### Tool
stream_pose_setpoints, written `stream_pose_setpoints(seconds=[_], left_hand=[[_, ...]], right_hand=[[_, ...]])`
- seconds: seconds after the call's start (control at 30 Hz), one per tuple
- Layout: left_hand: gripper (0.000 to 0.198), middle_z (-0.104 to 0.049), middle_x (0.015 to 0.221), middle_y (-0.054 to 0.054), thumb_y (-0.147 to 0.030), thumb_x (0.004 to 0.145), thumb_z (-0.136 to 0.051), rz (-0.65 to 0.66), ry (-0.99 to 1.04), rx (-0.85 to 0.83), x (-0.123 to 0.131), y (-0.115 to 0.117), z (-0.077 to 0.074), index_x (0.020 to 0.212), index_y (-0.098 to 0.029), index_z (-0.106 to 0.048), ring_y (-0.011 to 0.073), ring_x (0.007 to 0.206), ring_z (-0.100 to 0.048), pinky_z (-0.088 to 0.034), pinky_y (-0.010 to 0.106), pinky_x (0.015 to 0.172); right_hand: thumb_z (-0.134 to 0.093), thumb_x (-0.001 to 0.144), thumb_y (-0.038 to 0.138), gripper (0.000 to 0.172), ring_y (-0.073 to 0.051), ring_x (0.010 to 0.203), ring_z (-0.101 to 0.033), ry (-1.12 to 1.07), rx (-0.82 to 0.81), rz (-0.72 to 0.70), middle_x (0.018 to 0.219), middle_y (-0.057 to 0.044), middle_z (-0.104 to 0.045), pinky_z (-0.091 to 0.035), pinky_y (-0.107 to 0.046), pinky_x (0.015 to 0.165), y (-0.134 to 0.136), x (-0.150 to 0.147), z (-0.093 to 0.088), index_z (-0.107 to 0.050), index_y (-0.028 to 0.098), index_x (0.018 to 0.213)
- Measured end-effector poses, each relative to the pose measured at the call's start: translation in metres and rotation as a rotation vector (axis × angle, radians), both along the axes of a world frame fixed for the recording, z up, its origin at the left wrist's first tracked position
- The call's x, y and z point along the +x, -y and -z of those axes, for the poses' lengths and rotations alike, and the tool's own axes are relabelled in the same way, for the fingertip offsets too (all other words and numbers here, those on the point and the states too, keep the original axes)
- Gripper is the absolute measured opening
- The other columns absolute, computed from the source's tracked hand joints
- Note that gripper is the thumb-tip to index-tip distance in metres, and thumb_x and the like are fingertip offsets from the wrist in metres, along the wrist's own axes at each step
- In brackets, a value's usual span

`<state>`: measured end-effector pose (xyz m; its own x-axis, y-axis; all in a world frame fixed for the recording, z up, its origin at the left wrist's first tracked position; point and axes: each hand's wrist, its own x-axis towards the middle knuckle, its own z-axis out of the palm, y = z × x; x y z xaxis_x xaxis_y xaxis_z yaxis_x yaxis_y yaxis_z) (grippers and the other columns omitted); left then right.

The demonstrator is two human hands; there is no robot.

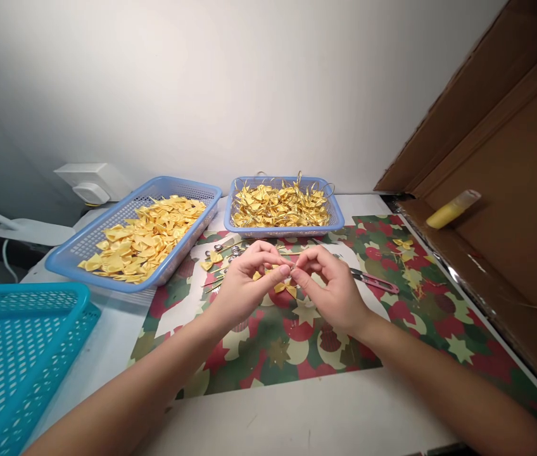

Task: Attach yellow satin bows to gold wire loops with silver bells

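Note:
My left hand (244, 282) and my right hand (332, 288) meet fingertip to fingertip above a patterned red and green mat (306, 342). Both are closed in a pinch on a small yellow ribbon bow (284, 286) that shows between and below the fingers. Just beyond the hands, loose bows and small metal pieces (218, 256) lie on the mat. A small pair of snips (373, 280) lies right of my right hand.
A blue basket (107, 237) full of plain yellow bows stands at the back left. A second blue basket (337, 218) holds bows with gold loops. A turquoise basket (16, 354) sits near left. A cardboard box (510, 190) with a yellow tube (453, 209) lines the right.

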<state>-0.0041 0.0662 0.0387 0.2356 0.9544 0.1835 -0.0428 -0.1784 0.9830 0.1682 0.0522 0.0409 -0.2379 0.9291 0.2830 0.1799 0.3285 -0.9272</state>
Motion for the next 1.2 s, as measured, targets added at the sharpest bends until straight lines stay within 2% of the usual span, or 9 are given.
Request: stream_pose_setpoints(seconds=[0.4,0.5,0.63,0.77,0.83,0.9,0.97,1.07,1.2], left_hand=[[0.008,-0.053,0.088,0.002,-0.025,0.084,-0.07,-0.025,-0.026,0.217,-0.007,0.005,-0.022,0.081,-0.028,-0.076,0.0163,0.089,-0.052,-0.043,0.032,0.084],[0.008,-0.054,0.09,0.003,-0.024,0.084,-0.07,-0.006,-0.018,0.214,-0.006,0.01,-0.028,0.082,-0.029,-0.076,0.0169,0.09,-0.052,-0.044,0.033,0.083],[0.006,-0.054,0.09,0.002,-0.025,0.083,-0.07,0.025,-0.027,0.219,-0.003,0.015,-0.031,0.083,-0.028,-0.075,0.017,0.09,-0.053,-0.045,0.033,0.083],[0.021,-0.056,0.096,0.005,-0.028,0.093,-0.051,-0.024,-0.263,0.39,-0.005,0.007,-0.019,0.097,-0.024,-0.071,0.0205,0.096,-0.053,-0.044,0.037,0.086],[0.019,-0.059,0.098,0.008,-0.027,0.09,-0.052,-0.059,-0.599,0.468,-0.005,0.002,-0.006,0.097,-0.019,-0.069,0.0236,0.093,-0.053,-0.042,0.04,0.084],[0.016,-0.06,0.089,0.009,-0.029,0.084,-0.058,0.022,-0.925,0.475,-0.005,-0.002,0.008,0.085,-0.017,-0.068,0.0262,0.086,-0.052,-0.04,0.041,0.076],[0.016,-0.061,0.089,0.01,-0.028,0.086,-0.055,0.079,-1.09,0.487,-0.004,-0.003,0.02,0.08,-0.018,-0.066,0.0273,0.089,-0.051,-0.038,0.039,0.074],[0.016,-0.062,0.091,0.009,-0.027,0.087,-0.056,0.079,-1.121,0.498,-0.003,-0.004,0.028,0.076,-0.019,-0.064,0.0267,0.09,-0.051,-0.037,0.037,0.073],[0.011,-0.064,0.082,0.005,-0.026,0.083,-0.062,0.09,-0.933,0.413,-0.002,-0.003,0.027,0.075,-0.019,-0.061,0.023,0.082,-0.054,-0.038,0.034,0.071]], right_hand=[[-0.063,0.087,0.019,0.008,-0.017,0.086,-0.066,0.388,-0.03,-0.273,0.09,-0.001,-0.074,-0.05,-0.032,0.081,-0.007,0.018,-0.033,-0.07,0.022,0.089],[-0.062,0.088,0.019,0.01,-0.018,0.096,-0.064,0.325,0.032,-0.232,0.1,-0.002,-0.073,-0.049,-0.032,0.087,-0.004,0.019,-0.038,-0.07,0.022,0.092],[-0.058,0.091,0.018,0.013,-0.015,0.087,-0.064,0.199,-0.007,-0.244,0.088,-0.001,-0.072,-0.05,-0.028,0.079,0.004,0.014,-0.042,-0.07,0.021,0.084],[-0.059,0.091,0.02,0.016,-0.014,0.079,-0.065,0.138,-0.055,-0.226,0.082,0.0,-0.072,-0.052,-0.027,0.073,0.009,0.014,-0.043,-0.071,0.021,0.081],[-0.058,0.092,0.025,0.016,-0.014,0.075,-0.065,0.063,-0.067,-0.206,0.081,0.0,-0.071,-0.053,-0.027,0.071,0.008,0.016,-0.042,-0.072,0.022,0.084],[-0.055,0.094,0.028,0.019,-0.015,0.078,-0.066,-0.005,-0.08,-0.21,0.082,-0.001,-0.07,-0.054,-0.029,0.071,0.007,0.018,-0.042,-0.071,0.022,0.087],[-0.053,0.094,0.03,0.021,-0.017,0.079,-0.066,-0.033,-0.095,-0.219,0.082,-0.002,-0.07,-0.054,-0.03,0.072,0.006,0.019,-0.04,-0.07,0.022,0.084],[-0.052,0.094,0.032,0.025,-0.017,0.073,-0.062,-0.055,-0.094,-0.219,0.075,-0.001,-0.067,-0.052,-0.031,0.07,0.004,0.018,-0.038,-0.066,0.021,0.075],[-0.047,0.092,0.026,0.03,-0.015,0.067,-0.055,-0.057,-0.062,-0.134,0.069,-0.001,-0.059,-0.047,-0.03,0.066,0.0,0.016,-0.028,-0.059,0.021,0.065]])
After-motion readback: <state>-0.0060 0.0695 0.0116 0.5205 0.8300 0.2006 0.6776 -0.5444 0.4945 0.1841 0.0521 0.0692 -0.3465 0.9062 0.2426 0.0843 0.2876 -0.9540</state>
